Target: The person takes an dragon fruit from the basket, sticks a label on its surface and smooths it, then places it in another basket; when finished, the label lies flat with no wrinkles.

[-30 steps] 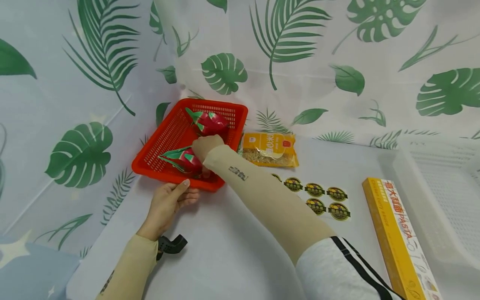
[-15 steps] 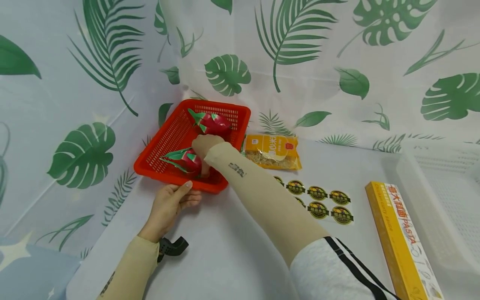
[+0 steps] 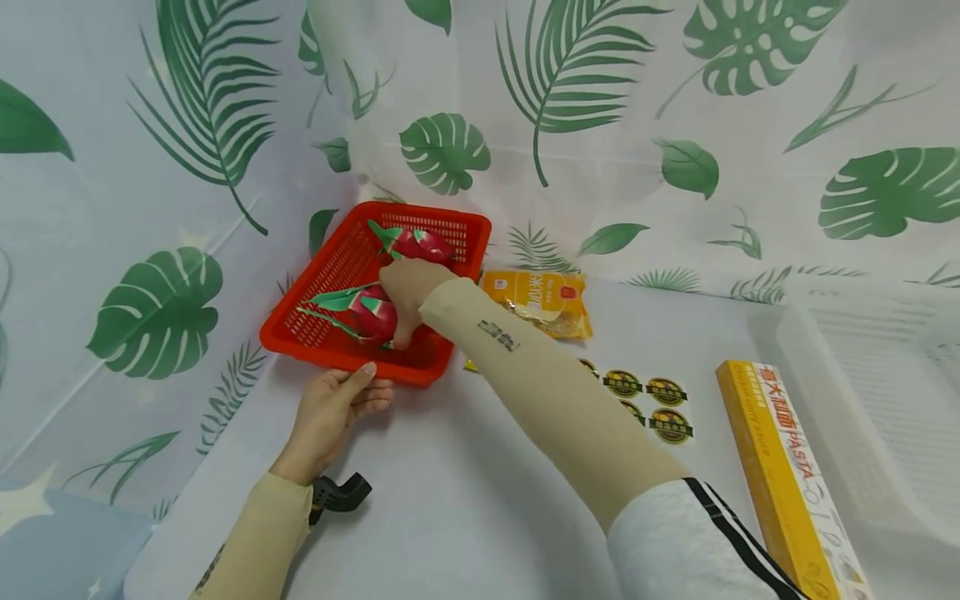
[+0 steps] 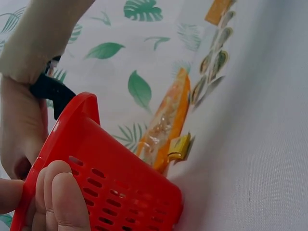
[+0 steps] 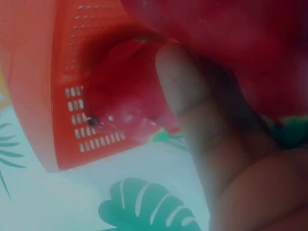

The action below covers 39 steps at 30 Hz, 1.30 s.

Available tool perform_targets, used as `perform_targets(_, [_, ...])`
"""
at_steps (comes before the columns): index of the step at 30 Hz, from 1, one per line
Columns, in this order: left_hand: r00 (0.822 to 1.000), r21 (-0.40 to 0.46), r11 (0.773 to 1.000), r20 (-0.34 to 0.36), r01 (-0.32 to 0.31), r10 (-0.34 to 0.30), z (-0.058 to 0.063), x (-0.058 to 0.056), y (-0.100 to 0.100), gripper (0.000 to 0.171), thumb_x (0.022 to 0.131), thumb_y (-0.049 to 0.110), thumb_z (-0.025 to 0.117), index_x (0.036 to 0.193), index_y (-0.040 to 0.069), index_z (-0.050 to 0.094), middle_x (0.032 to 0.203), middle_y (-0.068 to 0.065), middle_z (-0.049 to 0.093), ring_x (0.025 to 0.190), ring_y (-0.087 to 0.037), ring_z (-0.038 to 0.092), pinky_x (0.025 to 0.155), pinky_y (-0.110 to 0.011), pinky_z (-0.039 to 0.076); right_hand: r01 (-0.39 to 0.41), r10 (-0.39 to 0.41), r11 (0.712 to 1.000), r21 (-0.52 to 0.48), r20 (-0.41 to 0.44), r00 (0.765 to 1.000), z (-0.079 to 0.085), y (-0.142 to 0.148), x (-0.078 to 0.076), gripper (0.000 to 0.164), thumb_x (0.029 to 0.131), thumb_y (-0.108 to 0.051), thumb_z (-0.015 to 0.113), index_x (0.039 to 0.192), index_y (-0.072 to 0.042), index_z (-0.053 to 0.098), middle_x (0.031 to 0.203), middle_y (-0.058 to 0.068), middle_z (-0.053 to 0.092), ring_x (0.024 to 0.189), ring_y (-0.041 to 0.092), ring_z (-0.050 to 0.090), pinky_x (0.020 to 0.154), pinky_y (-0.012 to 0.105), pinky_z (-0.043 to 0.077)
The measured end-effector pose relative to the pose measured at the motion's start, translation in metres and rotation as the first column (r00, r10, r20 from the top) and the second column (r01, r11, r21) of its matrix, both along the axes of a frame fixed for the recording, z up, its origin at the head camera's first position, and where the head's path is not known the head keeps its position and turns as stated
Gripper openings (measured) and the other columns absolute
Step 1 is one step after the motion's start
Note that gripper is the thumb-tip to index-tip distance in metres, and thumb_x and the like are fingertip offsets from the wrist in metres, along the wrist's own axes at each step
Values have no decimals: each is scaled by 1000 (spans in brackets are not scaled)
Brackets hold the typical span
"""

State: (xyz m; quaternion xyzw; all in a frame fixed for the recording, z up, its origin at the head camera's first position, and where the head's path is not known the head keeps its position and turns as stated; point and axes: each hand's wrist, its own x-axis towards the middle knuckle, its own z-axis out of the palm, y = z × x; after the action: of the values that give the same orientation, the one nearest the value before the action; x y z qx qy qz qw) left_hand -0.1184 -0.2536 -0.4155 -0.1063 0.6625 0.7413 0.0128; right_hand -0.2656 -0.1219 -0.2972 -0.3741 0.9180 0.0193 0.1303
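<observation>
A red slotted basket (image 3: 300, 329) stands in the corner with two dragon fruits in it. My left hand (image 3: 333, 417) grips its near rim, thumb over the edge and fingers (image 4: 70, 199) against the outer wall. Inside, my right hand (image 3: 412, 292) holds the nearer dragon fruit (image 3: 372, 317) by its right end, its green leaf tips pointing left. Part of that fruit is hidden under the hand. The farther dragon fruit (image 3: 423, 244) lies by the back wall of the basket; in the right wrist view it shows beyond my finger (image 5: 180, 77).
Right of the basket lies a yellow grain bag (image 3: 551, 300), with a small yellow packet (image 4: 179, 147) close by. Round stickers (image 3: 667, 392) lie on the white table. Farther right are a pasta box (image 3: 787, 475) and a white plastic basket (image 3: 840, 400). Leaf-patterned cloth (image 3: 585, 192) hangs behind.
My right hand has closed on the nearer dragon fruit and raised it a little, shifting it slightly up and left in the basket. The left hand keeps its place on the rim.
</observation>
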Motion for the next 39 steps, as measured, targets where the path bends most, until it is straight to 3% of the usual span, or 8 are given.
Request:
perform_targets(5, [1000,-5,1000,0,-1,1,1,1,4,40,105,29,62,116,-9,65,91,-1,80,87,-18,79,83,-27,63,5,-5,999,-44,-4,1000,15,13,10,80,73,-53,92,136,-20,54,129,-5,66,114,10,59,100,32,58])
perform_targets(12, [1000,8,1000,7,-14,14,2,6,7,37,104,32,64,113,-4,66,91,-1,80,89,-17,79,84,-26,63,-14,12,996,-90,-21,1000,27,43,21,86,70,-54,92,138,-18,54,127,-3,66,115,12,59,97,30,59])
perform_targets(23, [999,106,994,-47,-7,12,4,10,13,29,105,30,63,98,5,75,89,-1,81,83,-13,79,81,-25,63,-40,38,986,-159,-15,999,39,102,39,84,71,-49,91,138,-15,52,126,-2,65,119,15,56,91,30,60])
perform_targets(28, [998,127,992,-65,-1,9,6,10,15,29,105,31,62,93,9,75,89,1,81,83,-12,79,81,-24,63,-51,48,984,-170,-26,999,36,126,48,83,70,-49,92,135,-16,53,125,-3,65,116,14,58,91,30,59])
perform_targets(32, [996,150,989,-90,-4,18,6,10,18,30,106,30,60,93,6,72,89,0,81,82,-13,79,80,-24,63,-46,43,986,-160,-21,999,29,149,54,84,70,-48,92,136,-16,52,127,-2,65,119,16,59,93,32,59])
perform_targets(39, [995,195,981,-97,-4,23,5,12,27,28,109,28,54,96,5,62,88,-2,80,81,-16,79,78,-26,64,18,-13,992,-127,38,999,9,189,69,88,69,-46,94,139,-15,50,125,0,65,116,17,60,89,32,60])
